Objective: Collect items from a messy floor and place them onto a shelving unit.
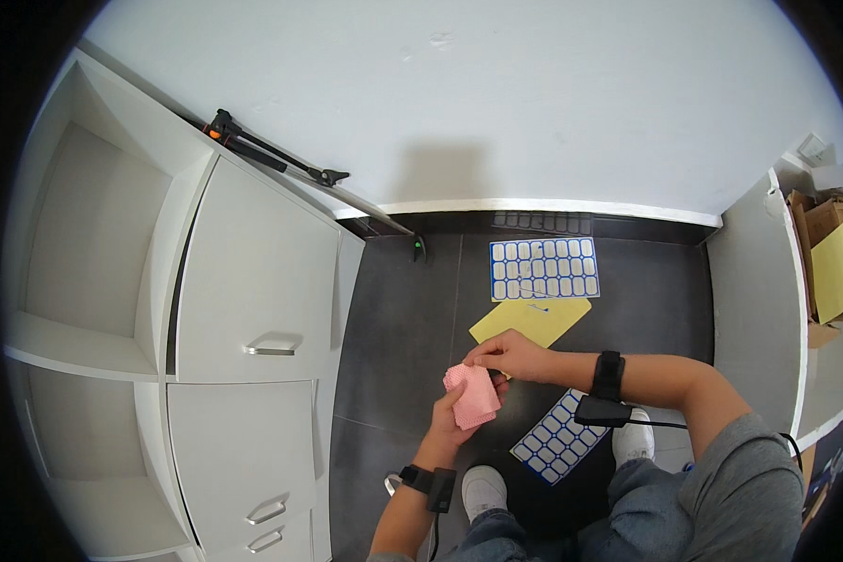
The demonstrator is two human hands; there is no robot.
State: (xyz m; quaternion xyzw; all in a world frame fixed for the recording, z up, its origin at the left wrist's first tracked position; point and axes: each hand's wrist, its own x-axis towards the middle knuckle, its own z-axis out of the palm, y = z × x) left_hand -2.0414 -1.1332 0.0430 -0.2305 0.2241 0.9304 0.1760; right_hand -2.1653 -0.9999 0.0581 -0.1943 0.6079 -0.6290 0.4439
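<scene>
A folded pink cloth [476, 399] with a textured weave rests in my left hand [451, 420], the thumb lying across its face. My right hand [509, 355] pinches the cloth's upper corner between thumb and fingertips. Beneath and beyond the right hand, a yellow sheet [534, 319] lies on the dark tiled floor. A sheet of blue-bordered blank labels [544, 269] overlaps its far edge. Another sheet of blue-bordered labels [560, 439] lies at an angle nearer my feet, partly hidden by the right wrist's black device.
White cabinets [256, 281] with metal handles stand along the left. A pole with a black bracket [281, 154] leans in the corner by the white wall [534, 105]. At right, a white shelf unit [752, 302] holds a cardboard box [815, 218]. My white shoes [483, 488] are below.
</scene>
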